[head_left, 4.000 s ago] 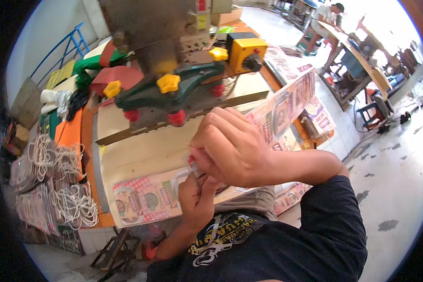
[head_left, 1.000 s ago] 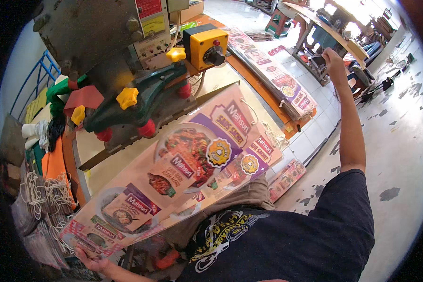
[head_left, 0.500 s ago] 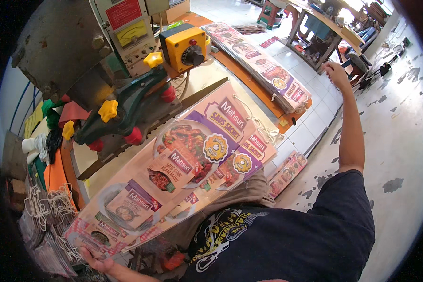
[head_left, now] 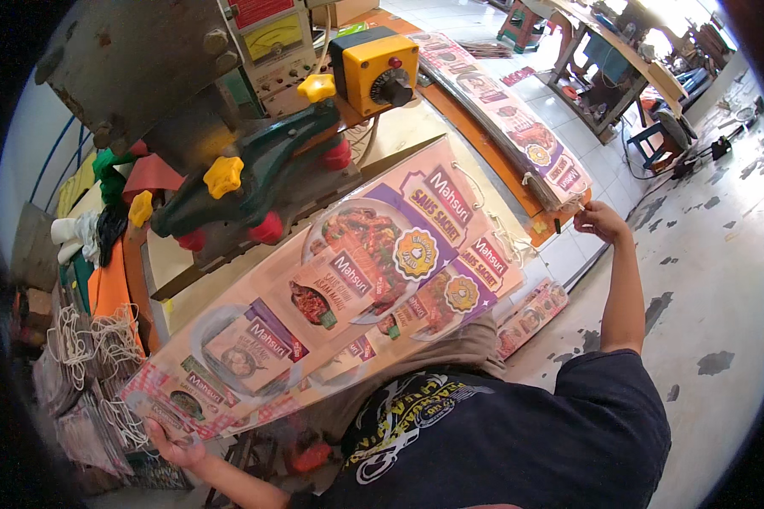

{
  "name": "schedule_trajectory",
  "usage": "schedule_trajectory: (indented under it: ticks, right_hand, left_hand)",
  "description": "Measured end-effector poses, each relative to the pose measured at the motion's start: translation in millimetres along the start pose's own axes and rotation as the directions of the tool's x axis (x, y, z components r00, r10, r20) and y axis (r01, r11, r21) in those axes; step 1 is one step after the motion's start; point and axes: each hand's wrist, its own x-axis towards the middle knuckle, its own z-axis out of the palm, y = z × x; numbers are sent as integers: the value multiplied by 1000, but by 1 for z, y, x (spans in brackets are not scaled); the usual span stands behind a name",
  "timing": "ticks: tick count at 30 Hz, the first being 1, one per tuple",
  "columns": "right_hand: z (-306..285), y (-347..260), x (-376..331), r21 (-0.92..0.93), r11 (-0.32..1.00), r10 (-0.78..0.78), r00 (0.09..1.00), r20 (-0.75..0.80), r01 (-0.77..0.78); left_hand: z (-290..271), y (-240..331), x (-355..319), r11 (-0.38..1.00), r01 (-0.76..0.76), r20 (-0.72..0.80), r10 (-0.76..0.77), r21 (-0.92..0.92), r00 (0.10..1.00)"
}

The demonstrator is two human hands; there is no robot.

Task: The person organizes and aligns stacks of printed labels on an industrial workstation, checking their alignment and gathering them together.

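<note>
**A long, floppy printed sheet held out by both ends**

The person holds a long printed plastic sheet (head_left: 356,280) stretched in front of the big press machine (head_left: 229,127). The left hand (head_left: 174,441) pinches the low end, far from the machine. The right hand (head_left: 598,220) is closed at the other end, out past the yellow control box (head_left: 373,68); it seems to hold the white string (head_left: 518,237) there, but I cannot tell for sure.

The sheet looks thin, light, shiny and bendy. It would likely sag and slip if held in the middle, so the two ends seem the best places to hold. More sheets (head_left: 509,119) lie stacked behind it.
</note>
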Motion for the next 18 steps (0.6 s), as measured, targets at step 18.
schedule_trajectory:
  ticks: [18]
  right_hand:
    - [11,-106,-59,-476,734,-666,380,-641,484]
  left_hand:
    - [56,-19,-5,996,-63,-49,60,-57,997]
